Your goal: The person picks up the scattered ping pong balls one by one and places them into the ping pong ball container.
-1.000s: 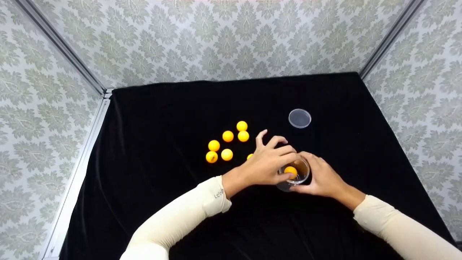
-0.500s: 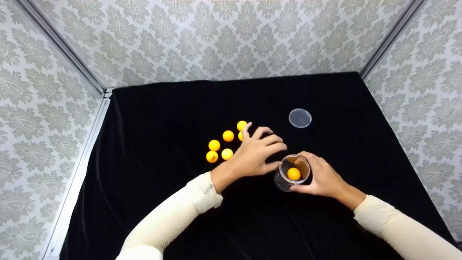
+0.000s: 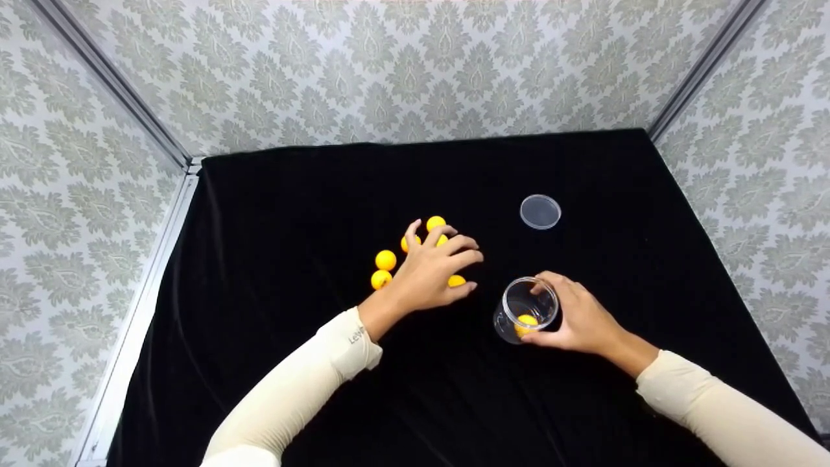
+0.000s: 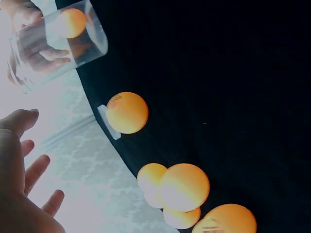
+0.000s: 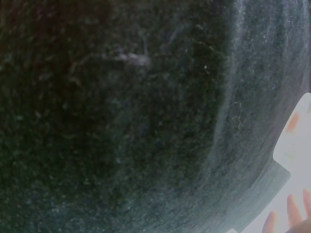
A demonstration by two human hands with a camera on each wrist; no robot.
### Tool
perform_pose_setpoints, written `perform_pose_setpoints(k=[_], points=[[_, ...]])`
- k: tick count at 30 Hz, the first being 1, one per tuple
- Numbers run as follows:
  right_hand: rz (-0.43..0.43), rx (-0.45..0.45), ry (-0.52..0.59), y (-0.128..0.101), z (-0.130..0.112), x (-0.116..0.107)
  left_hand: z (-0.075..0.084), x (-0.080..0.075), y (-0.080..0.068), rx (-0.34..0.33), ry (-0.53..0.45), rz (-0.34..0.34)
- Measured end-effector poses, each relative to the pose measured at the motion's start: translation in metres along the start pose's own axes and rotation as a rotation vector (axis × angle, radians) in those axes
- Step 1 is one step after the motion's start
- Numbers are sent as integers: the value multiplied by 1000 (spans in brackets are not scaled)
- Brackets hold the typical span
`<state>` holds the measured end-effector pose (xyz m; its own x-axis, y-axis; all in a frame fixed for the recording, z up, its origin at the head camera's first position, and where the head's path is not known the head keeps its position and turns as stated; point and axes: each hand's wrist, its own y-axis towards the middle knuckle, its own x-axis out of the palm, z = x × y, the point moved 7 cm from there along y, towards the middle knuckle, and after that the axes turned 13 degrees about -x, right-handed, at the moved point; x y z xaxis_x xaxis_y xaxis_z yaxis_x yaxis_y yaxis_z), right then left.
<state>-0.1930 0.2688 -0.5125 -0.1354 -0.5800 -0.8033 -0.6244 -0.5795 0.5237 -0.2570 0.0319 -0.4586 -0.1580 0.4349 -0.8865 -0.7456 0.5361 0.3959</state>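
Observation:
My right hand (image 3: 577, 321) grips a clear plastic jar (image 3: 503, 323), tilted, its round mouth facing up toward the head camera. One orange ping-pong ball (image 3: 526, 323) lies at the bottom of it, also visible through the wall in the left wrist view. Over the loose balls hovers my left hand (image 3: 425, 275), fingers spread and nothing in its grasp. A ball (image 3: 456, 281) lies beside its thumb, and another ball (image 3: 436, 223) shows past its fingertips. Two more, a ball (image 3: 385, 260) and a marked ball (image 3: 381, 279), sit left of the hand, which partly hides others.
A clear round lid (image 3: 540, 212) lies flat behind the jar. Black cloth (image 3: 292, 214) covers the table, and patterned walls (image 3: 415, 71) stand around it. The right wrist view holds mostly dark cloth (image 5: 121, 121), washed out at the right edge.
My left hand has let a ball go into the jar and moved left, away from the jar, to above the loose balls. The ball has dropped to the bottom; the right hand stays put.

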Motion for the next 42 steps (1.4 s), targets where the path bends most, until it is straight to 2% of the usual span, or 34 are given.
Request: perform_pose_setpoints(k=[6,13,20,33,42], points=[[-5,9,-2,-1,0,0,-11,6,-2,-29,-11,1],[-39,37,9,-1,0,1,-21,18,-7,-67,-13,-57],[-36,27,8,0,-1,0,-29,30,-13,-92,15,-103],[-7,3,-4,0,-1,0,-34,53,-21,-116,82,-196],[-20,12,5,0,0,0,-35,58,-23,-125,81,-197]])
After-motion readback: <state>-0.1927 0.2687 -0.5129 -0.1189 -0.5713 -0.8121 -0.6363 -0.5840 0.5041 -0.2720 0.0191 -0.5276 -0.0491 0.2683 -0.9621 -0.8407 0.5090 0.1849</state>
